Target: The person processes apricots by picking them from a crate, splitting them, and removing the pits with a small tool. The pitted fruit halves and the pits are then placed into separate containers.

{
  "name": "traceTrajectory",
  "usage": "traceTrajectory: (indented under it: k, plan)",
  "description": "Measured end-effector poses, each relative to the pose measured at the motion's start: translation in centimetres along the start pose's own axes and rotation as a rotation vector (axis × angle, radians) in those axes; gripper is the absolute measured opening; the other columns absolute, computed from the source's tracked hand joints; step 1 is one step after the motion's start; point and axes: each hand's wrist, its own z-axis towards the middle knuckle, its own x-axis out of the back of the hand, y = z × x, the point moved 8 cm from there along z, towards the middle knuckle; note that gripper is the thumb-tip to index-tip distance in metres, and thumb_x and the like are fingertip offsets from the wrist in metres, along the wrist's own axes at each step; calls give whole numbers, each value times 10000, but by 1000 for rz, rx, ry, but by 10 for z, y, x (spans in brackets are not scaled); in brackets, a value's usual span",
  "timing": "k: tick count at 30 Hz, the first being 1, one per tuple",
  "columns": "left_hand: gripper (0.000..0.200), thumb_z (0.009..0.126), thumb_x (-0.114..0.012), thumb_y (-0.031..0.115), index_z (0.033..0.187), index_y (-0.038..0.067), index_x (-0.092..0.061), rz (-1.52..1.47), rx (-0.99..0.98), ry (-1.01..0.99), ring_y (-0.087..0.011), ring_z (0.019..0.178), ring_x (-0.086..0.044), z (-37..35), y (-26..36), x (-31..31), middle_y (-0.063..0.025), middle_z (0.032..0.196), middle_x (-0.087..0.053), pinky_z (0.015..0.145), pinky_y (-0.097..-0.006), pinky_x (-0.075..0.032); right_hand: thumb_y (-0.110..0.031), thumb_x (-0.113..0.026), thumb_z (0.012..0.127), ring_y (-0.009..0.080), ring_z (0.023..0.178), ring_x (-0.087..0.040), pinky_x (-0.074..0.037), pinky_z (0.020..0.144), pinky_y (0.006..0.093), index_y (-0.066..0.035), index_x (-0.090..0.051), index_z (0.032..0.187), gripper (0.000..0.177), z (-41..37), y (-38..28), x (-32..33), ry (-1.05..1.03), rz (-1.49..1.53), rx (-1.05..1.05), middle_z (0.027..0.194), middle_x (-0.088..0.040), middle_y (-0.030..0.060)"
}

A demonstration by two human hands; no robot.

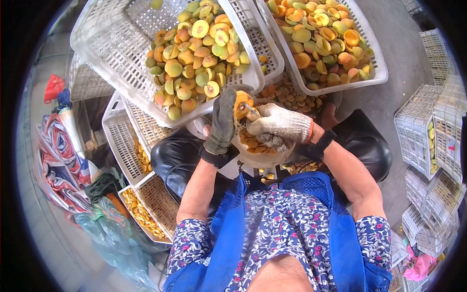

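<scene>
My left hand, in a dark grey glove, is closed around an orange apricot half with its cut face turned toward my right hand. My right hand, in a soiled whitish knit glove, grips a small metal-tipped tool whose tip meets the fruit's cut face. Its handle is mostly hidden by the fingers. Just below both hands, a pale round bucket sits between my knees. Brown-orange pieces, probably apricot stones, show inside it, partly covered by the right glove.
A tilted white crate of apricots and halves stands ahead on the left; another crate of halves is ahead on the right. Crates with orange pieces sit at left, near plastic bags. Stacked crates line the right.
</scene>
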Motion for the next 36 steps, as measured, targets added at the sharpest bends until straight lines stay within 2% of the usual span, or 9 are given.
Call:
traceTrajectory:
  k: [5, 8, 11, 16, 21, 23, 28, 33, 36]
  plan:
    - [412, 972, -476, 362, 1045, -17, -621, 301, -143, -225, -181, 863, -619, 2, 48, -6, -80, 940, -648, 815, -303, -500, -288, -628, 802, 121, 562, -539, -452, 510, 281, -13, -652, 910, 296, -6, -14, 1, -91, -477, -146, 671, -582, 42]
    - [385, 941, -530, 365, 1010, 4, -645, -37, 320, -412, -255, 839, -650, -8, -4, -11, -121, 909, -676, 777, -355, -511, -231, -587, 805, 221, 615, -613, -504, 564, 348, -28, -692, 877, 240, -1, 10, -9, -227, -928, 19, 718, -645, 107]
    - [380, 925, -545, 384, 1027, 32, -644, 966, -324, -440, -315, 856, -649, -12, 16, -3, -180, 931, -671, 739, -404, -512, -164, -535, 809, 342, 796, -679, -554, 680, 419, -65, -721, 878, 221, -19, 22, -15, -99, -1412, -110, 886, -694, 183]
    - [382, 924, -542, 392, 1091, 56, -614, 244, 261, -175, -329, 861, -644, 23, -11, 29, -198, 949, -656, 728, -412, -516, -158, -523, 799, 340, 850, -678, -544, 717, 431, -7, -678, 934, 255, -12, 23, -7, -32, -1246, -99, 892, -684, 209]
    - [298, 947, -513, 313, 1140, 104, -599, -95, 242, -40, -310, 891, -648, 77, 51, 40, -149, 1031, -651, 742, -413, -525, -165, -531, 783, 354, 830, -672, -539, 702, 442, -11, -667, 948, 263, -6, 2, 3, 19, -1236, -103, 868, -683, 202]
    - [249, 931, -505, 216, 1152, 164, -607, 1204, -222, -245, -280, 915, -647, 69, -15, 58, -104, 1035, -647, 743, -411, -530, -162, -537, 769, 351, 817, -672, -538, 698, 442, -21, -673, 930, 254, -11, -1, 13, 79, -1169, -213, 862, -681, 204]
    - [271, 866, -515, 177, 1113, 190, -626, 1572, 66, -406, -280, 952, -638, 40, -48, 59, -101, 989, -643, 770, -418, -531, -179, -547, 760, 352, 807, -667, -536, 704, 433, -19, -678, 918, 260, -12, -8, 10, 102, -1211, -53, 864, -677, 215]
    - [243, 867, -564, 156, 1099, 103, -615, 1240, 148, -255, -273, 892, -651, 48, -67, 77, -114, 1022, -654, 751, -386, -536, -167, -535, 790, 333, 854, -672, -532, 743, 404, -24, -693, 980, 285, -3, -9, -4, -23, -696, -8, 917, -693, 181]
    - [251, 883, -602, 140, 1111, 37, -593, 595, 276, -41, -207, 827, -659, 42, -42, 80, -108, 1019, -656, 695, -322, -542, -151, -507, 805, 334, 887, -671, -536, 753, 419, -46, -709, 935, 262, -11, 18, 9, -7, -1407, -79, 936, -692, 180]
